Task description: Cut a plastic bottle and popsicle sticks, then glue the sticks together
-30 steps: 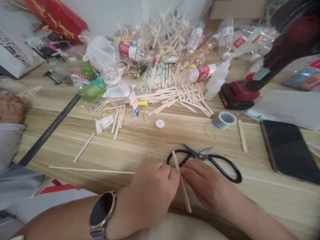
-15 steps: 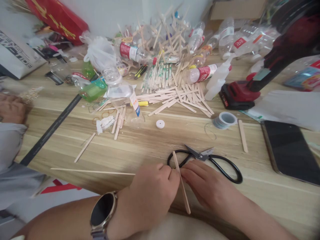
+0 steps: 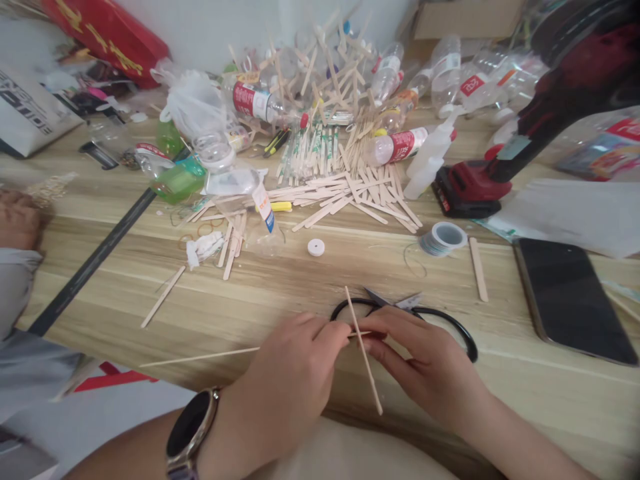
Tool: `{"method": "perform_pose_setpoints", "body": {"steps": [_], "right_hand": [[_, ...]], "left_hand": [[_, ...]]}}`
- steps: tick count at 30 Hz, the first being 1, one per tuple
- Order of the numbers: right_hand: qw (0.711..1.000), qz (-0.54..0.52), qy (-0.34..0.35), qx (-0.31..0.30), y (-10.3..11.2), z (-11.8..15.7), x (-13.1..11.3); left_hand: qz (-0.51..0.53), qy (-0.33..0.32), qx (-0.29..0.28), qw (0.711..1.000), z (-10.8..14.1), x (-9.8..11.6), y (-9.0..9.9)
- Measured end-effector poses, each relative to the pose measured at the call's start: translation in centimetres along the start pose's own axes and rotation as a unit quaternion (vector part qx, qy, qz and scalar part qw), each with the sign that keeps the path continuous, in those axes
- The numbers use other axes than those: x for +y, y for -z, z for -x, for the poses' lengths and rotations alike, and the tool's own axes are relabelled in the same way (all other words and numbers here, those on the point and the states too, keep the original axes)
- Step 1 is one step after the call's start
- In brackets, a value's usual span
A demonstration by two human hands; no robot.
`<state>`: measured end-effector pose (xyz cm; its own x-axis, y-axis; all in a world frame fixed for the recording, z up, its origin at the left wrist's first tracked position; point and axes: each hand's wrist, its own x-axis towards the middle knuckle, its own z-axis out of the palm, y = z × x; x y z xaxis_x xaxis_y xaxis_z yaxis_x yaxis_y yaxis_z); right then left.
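Note:
My left hand [image 3: 287, 373], with a watch on the wrist, is closed around a long thin wooden skewer [image 3: 200, 358] that sticks out to the left. A popsicle stick [image 3: 369, 373] stands crosswise at the skewer's right end, between my two hands. The thumb and fingers of my right hand [image 3: 417, 357] pinch at this crossing, against the popsicle stick. Whether the skewer passes through the stick or lies against it, I cannot tell. Black-handled scissors [image 3: 467, 337] lie open on the table behind my right hand, which partly hides them.
Loose popsicle sticks [image 3: 335, 200] and plastic bottles [image 3: 397, 145] crowd the back of the wooden table. A spool [image 3: 443, 240], a phone [image 3: 575, 300] and a red-black power tool [image 3: 470, 187] lie to the right. Another person's hand [image 3: 17, 220] rests at the far left.
My right hand has opened its grip slightly and lifted, baring the crossing point. The skewer's left end has swung downward and drawn nearer my left hand. The view has shifted slightly.

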<state>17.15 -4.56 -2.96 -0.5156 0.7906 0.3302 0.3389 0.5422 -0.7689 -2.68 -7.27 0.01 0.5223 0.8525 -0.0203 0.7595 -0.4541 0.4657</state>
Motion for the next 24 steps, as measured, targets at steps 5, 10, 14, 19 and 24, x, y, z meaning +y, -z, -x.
{"method": "perform_pose_setpoints", "body": {"steps": [5, 10, 14, 19, 24], "right_hand": [[1.0, -0.009, -0.019, 0.011, 0.0, 0.3, 0.0], [1.0, 0.005, -0.01, 0.028, -0.3, 0.6, 0.1], [0.999, 0.033, 0.032, 0.002, -0.4, 0.5, 0.2], [0.988, 0.12, 0.091, -0.031, -0.6, 0.6, 0.7], [0.979, 0.15, 0.118, -0.064, -0.8, 0.8, 1.0]], "left_hand": [[0.034, 0.022, 0.032, 0.999, 0.1, 0.1, -0.2], [0.062, 0.067, 0.012, 0.996, 0.0, 0.2, 0.1], [0.053, 0.087, -0.036, 0.994, -0.2, 0.2, 0.6], [0.031, 0.085, -0.097, 0.991, 0.0, 0.1, 1.0], [-0.01, 0.075, -0.119, 0.99, 0.3, 0.0, 1.0]]}}
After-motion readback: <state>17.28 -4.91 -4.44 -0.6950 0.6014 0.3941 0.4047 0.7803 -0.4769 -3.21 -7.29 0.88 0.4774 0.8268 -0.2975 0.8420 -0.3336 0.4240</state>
